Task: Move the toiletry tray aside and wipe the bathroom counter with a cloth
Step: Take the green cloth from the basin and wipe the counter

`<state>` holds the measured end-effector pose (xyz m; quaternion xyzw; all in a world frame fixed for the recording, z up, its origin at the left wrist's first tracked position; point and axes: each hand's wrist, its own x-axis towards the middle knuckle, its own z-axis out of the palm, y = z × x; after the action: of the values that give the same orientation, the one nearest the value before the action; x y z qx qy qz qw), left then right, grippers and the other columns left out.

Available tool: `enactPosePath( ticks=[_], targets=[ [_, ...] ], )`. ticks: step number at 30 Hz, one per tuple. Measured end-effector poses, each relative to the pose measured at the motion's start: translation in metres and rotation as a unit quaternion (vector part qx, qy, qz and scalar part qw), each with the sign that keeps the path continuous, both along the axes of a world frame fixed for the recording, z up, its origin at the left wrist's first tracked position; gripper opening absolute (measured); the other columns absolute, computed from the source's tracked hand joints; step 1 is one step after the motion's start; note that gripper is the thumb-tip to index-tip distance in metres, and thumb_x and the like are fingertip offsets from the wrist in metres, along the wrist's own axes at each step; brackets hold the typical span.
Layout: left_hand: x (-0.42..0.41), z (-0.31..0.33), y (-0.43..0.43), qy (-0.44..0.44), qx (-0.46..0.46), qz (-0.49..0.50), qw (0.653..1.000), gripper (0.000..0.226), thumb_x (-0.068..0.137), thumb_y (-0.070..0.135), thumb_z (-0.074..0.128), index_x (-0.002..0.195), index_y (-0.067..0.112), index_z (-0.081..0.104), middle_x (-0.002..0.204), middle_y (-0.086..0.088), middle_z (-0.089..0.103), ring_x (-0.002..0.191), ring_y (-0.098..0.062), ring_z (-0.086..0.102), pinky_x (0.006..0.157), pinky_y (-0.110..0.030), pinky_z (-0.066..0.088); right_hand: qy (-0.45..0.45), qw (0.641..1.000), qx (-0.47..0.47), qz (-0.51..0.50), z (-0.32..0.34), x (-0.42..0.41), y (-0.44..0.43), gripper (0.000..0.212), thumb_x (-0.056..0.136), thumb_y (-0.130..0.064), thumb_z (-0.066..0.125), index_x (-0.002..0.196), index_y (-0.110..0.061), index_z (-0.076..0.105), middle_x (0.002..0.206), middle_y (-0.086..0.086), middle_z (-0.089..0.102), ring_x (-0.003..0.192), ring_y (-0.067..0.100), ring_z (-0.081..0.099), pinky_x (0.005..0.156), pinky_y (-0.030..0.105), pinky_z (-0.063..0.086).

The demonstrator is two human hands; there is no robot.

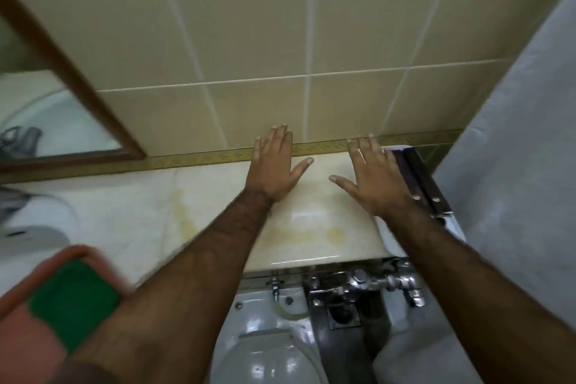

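The cream marble bathroom counter runs along the tiled wall, with yellowish stains near its middle. My left hand hovers over the counter's back edge, palm down, fingers spread, holding nothing. My right hand is likewise open with fingers apart, just left of a white tray at the counter's right end. A dark flat object with metal studs lies on that tray. An orange and green cloth lies blurred on the counter at the near left.
A wood-framed mirror hangs at the left above a white basin. Below the counter's front edge are a toilet and chrome flush valve. A pale curtain borders the right side.
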<state>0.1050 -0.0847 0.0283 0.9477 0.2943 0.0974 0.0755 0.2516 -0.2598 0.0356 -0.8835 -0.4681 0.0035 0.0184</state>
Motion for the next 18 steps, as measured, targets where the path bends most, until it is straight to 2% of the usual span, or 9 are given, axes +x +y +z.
enactPosePath(
  ticks=[9, 12, 14, 16, 18],
  targets=[
    [-0.223, 0.005, 0.102, 0.023, 0.023, 0.204, 0.978, 0.089, 0.098, 0.069, 0.031, 0.161, 0.007, 0.024, 0.17, -0.007, 0.017, 0.158, -0.025, 0.012, 0.126, -0.051, 0.01, 0.026, 0.982, 0.008, 0.185, 0.005, -0.171, 0.139, 0.095, 0.095, -0.076, 0.03, 0.165, -0.013, 0.015, 0.173, 0.011, 0.012, 0.161, 0.029, 0.006, 0.129, 0.05, 0.012],
    [-0.3, 0.001, 0.121, 0.042, 0.032, 0.286, 0.957, 0.091, 0.097, 0.071, 0.028, 0.161, 0.008, 0.023, 0.17, -0.008, 0.018, 0.157, -0.026, 0.015, 0.126, -0.051, 0.014, 0.108, 0.964, -0.007, 0.245, 0.003, -0.247, 0.173, 0.094, 0.095, -0.072, 0.043, 0.164, -0.013, 0.021, 0.17, 0.014, 0.021, 0.158, 0.031, 0.018, 0.126, 0.046, 0.024],
    [-0.342, -0.006, 0.125, 0.056, 0.015, 0.326, 0.944, 0.092, 0.096, 0.072, 0.029, 0.162, 0.008, 0.021, 0.17, -0.01, 0.018, 0.157, -0.029, 0.016, 0.126, -0.05, 0.016, 0.167, 0.948, -0.046, 0.267, 0.001, -0.297, 0.184, 0.082, 0.094, -0.066, 0.053, 0.157, -0.015, 0.037, 0.159, 0.014, 0.042, 0.145, 0.031, 0.04, 0.116, 0.045, 0.041],
    [-0.375, -0.017, 0.12, 0.047, -0.028, 0.356, 0.933, 0.091, 0.097, 0.069, 0.037, 0.161, 0.007, 0.022, 0.169, -0.012, 0.018, 0.155, -0.031, 0.018, 0.124, -0.048, 0.02, 0.177, 0.936, -0.102, 0.287, -0.004, -0.343, 0.19, 0.06, 0.094, -0.059, 0.057, 0.137, -0.016, 0.059, 0.135, 0.011, 0.063, 0.121, 0.03, 0.06, 0.096, 0.043, 0.055],
    [-0.398, -0.028, 0.112, 0.054, -0.049, 0.373, 0.925, 0.079, 0.098, 0.06, 0.047, 0.155, 0.005, 0.036, 0.159, -0.016, 0.035, 0.146, -0.033, 0.033, 0.118, -0.046, 0.031, 0.174, 0.929, -0.145, 0.293, -0.009, -0.379, 0.191, 0.048, 0.092, -0.054, 0.061, 0.117, -0.014, 0.069, 0.116, 0.011, 0.07, 0.103, 0.031, 0.068, 0.077, 0.037, 0.055]
  ],
)
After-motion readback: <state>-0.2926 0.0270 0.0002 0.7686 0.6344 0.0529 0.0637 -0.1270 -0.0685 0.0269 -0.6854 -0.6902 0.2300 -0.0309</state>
